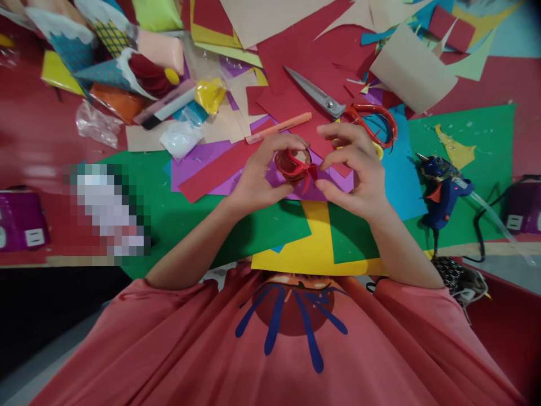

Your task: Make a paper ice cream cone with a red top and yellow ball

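My left hand curls its thumb and fingers around a small round red craft piece, which has a pale inside and thin red strips bunched like a bow at its right side. Close to those strips, my right hand has its fingers curved and spread apart; whether a fingertip touches them I cannot tell. Beneath both hands lies a purple sheet with a red strip across it. An orange pen and red-handled scissors lie just beyond my hands.
At right a blue glue gun with a cord rests on a green sheet. Cone-shaped crafts, a marker, and bags of coloured clay crowd the far left. Coloured sheets and offcuts cover the back; a blurred patch hides something at left.
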`<state>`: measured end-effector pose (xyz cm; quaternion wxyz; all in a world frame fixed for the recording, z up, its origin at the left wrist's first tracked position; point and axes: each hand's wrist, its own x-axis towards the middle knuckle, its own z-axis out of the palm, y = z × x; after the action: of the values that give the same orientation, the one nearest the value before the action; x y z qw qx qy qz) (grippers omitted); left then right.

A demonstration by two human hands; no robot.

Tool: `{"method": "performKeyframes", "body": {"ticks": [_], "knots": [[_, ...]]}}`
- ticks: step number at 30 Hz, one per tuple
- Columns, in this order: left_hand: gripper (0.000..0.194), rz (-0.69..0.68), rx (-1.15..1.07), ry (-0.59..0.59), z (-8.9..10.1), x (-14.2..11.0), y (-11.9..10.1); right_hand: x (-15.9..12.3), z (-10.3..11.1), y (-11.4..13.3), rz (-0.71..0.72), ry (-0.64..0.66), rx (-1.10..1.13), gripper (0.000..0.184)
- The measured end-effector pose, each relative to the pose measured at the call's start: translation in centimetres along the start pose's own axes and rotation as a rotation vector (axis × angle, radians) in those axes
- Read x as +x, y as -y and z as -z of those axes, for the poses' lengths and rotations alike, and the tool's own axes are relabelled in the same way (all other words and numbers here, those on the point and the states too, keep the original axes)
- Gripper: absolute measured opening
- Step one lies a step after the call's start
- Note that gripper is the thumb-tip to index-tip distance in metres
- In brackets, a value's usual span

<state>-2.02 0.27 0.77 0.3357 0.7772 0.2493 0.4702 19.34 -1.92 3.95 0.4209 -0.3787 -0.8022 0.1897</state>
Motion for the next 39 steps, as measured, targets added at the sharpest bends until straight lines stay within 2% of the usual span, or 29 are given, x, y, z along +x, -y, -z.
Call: {"method": "performKeyframes", "body": {"ticks": [2,5,11,18,24,31,39], "knots": [[0.044,-0.02,-0.015,-0.004,0.0,0.0,0.1,0.0,-0.2,0.0,0.049,-0.035,-0.049,0.003],[0.039,0.003,0.03,0.007,-0.1,0.0,0.0,0.1,-0.4,0.1,0.081,-0.098,-0.1,0.008],[0.041,-0.02,0.102,0.08,-0.3,-0.2,-0.1,0.1,-0.6,0.4,0.058,-0.149,-0.159,0.009],[0.042,-0.041,0.151,0.103,-0.4,-0.2,-0.4,-0.2,-1.4,0.2,-0.025,-0.099,-0.185,0.012],[0.046,-0.031,0.124,0.107,-0.4,-0.4,-0.3,0.0,-1.8,0.3,0.117,-0.223,-0.15,0.006],[0.046,-0.011,0.218,0.161,-0.4,-0.6,-0.2,0.3,-1.9,0.9,0.062,-0.224,-0.095,0.005],[0.048,-0.087,0.187,0.118,-0.4,-0.6,-0.1,0.0,-2.1,0.8,-0.076,-0.152,-0.144,0.016]]}}
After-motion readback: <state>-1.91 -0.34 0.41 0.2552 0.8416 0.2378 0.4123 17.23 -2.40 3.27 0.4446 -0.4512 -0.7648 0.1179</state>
